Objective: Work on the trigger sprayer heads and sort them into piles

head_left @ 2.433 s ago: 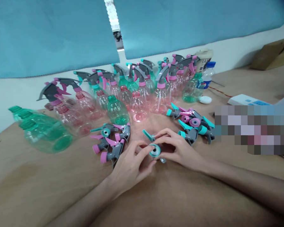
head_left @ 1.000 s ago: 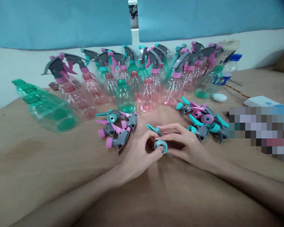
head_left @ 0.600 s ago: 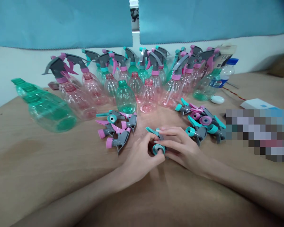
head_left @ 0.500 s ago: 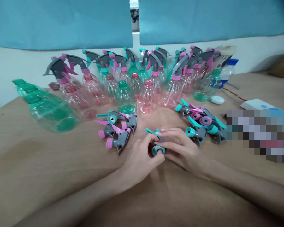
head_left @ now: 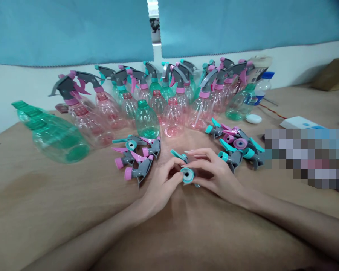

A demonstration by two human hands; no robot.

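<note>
A trigger spray head, grey with a teal collar and trigger, is between my hands just above the table, its collar opening turned toward me. My left hand grips it from the left, thumb at the collar's edge. From the other side my right hand holds its grey body between thumb and fingers. Left of my hands lies a group of loose spray heads in pink and teal. Another pile of spray heads rests on the right.
Clear green and pink bottles stand in rows behind, several with spray heads fitted. Green bottles are at the left. A white oval object, a white box and a blue-capped bottle are at the right.
My left thumb has moved from inside the collar opening to its edge, so the opening now shows. Both hands still hold the spray head. The whole view has shifted slightly.
</note>
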